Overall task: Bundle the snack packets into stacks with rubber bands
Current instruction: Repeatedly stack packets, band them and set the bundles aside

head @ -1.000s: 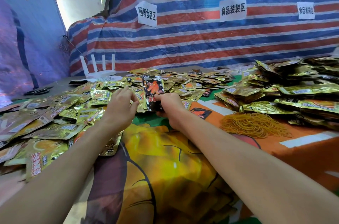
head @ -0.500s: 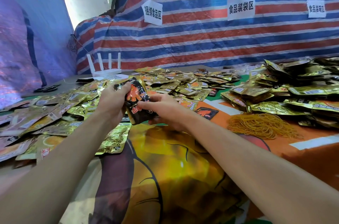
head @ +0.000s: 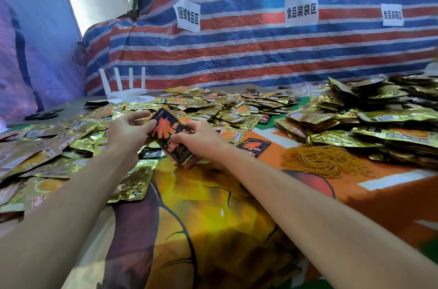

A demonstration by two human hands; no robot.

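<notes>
Fingers (head: 140,115) of the left hand (head: 126,133) curl round the upper left edge of a small black foil snack packet with orange print (head: 169,136). The right hand (head: 201,144) pinches its lower right side. Together they hold it tilted just above the orange and yellow printed cloth (head: 213,213) that covers the bench.

The glossy foil looks slippery, so a loosened pinch could let the packet slide out or, if several are pressed together, fan apart. The heap of tan rubber bands (head: 324,160) lies well apart to the right. Fetching one means freeing the right hand and leaving the left to clamp alone, and the tangled heap may give up a clump rather than a single band. The loose gold foil packets (head: 59,144) spread just beside the left wrist could get dragged or mixed in.

I cannot tell whether the hands hold one packet or a thin stack, since only the top face shows. The right fingertips are tucked underneath, out of sight. No band is visible on either hand. The banked gold packets on the right (head: 379,120) are cut off by the frame edge, so their number and whether they are banded stay unclear.
</notes>
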